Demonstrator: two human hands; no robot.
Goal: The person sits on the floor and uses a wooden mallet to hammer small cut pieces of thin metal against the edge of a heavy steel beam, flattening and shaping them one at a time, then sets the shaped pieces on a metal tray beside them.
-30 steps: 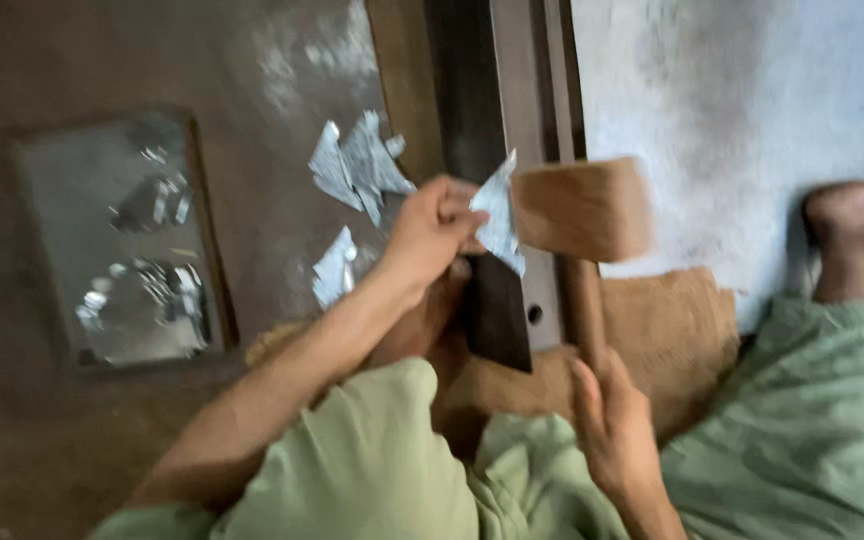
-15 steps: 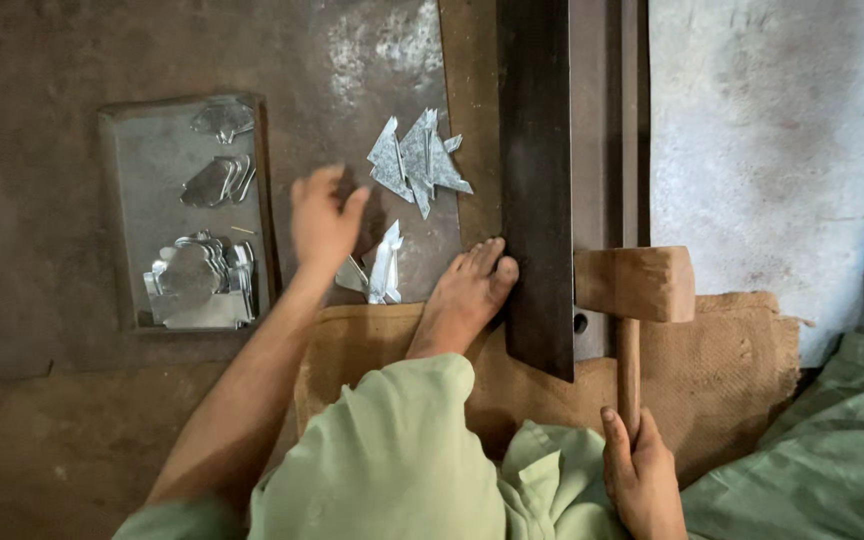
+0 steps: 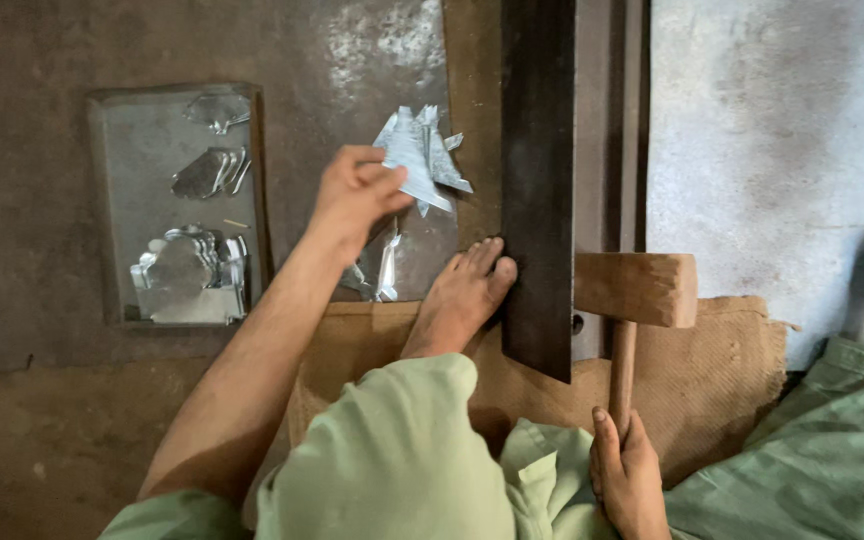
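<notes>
Right hand [image 3: 628, 470] wrapped tight round the handle of a wooden mallet [image 3: 635, 290], head of it up ahead of the grip, resting against the far side of a long dark steel bar [image 3: 537, 190]. Bare foot [image 3: 462, 300] just to the left of that, toes pressed on the bar's edge, heel on the burlap sacking [image 3: 722, 350].

Further out, left hand [image 3: 352, 195] pinched shut on a cut piece of sheet metal [image 3: 414, 160], thumb on top, piece sticking out to the right of the fingers toward the bar. More silvery offcuts [image 3: 384, 270] just below that hand, lying on the floor.

Risk-wise, probably: toes sitting that close to where the mallet lands, so a glancing blow could catch them. Thin sheet edges look sharp too, bare fingers sliding along one could get cut. Bar held only by the foot, might shift if hit off-centre.

Farthest from both grips, off to the left: a shallow rectangular metal tray [image 3: 112, 200]. Inside, a stack of cut shiny blanks [image 3: 184, 275] at the near end, a few loose rounded pieces [image 3: 207, 170] in the middle, one more at the far end. Exact shapes hard to make out.
</notes>
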